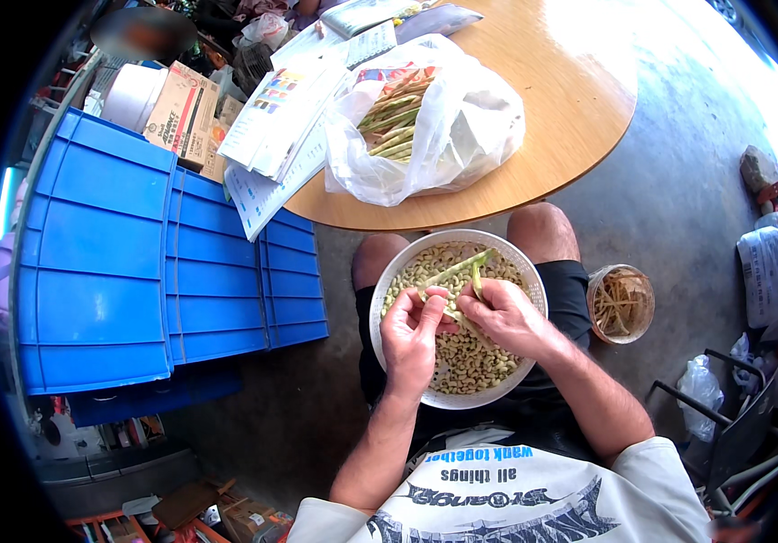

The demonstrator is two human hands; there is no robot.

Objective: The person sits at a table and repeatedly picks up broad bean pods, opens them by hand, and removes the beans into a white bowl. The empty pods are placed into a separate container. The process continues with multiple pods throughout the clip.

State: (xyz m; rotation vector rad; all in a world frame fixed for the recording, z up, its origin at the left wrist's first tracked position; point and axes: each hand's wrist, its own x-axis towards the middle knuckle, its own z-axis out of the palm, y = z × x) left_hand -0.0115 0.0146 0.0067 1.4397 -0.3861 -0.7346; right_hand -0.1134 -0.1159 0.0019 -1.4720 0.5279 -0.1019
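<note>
Both hands pinching one pod (458,271) over bowl (389,281): left hand (412,335) at its seven-o'clock end, right hand (502,317) mid-pod; long axis toward one o'clock.

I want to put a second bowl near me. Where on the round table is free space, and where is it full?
The round table is bare on its right half, between the plastic bag of pods and the right edge. The left side is crowded with papers. The bowl on the lap is taken: the left hand and right hand hold a pod over it.
</note>
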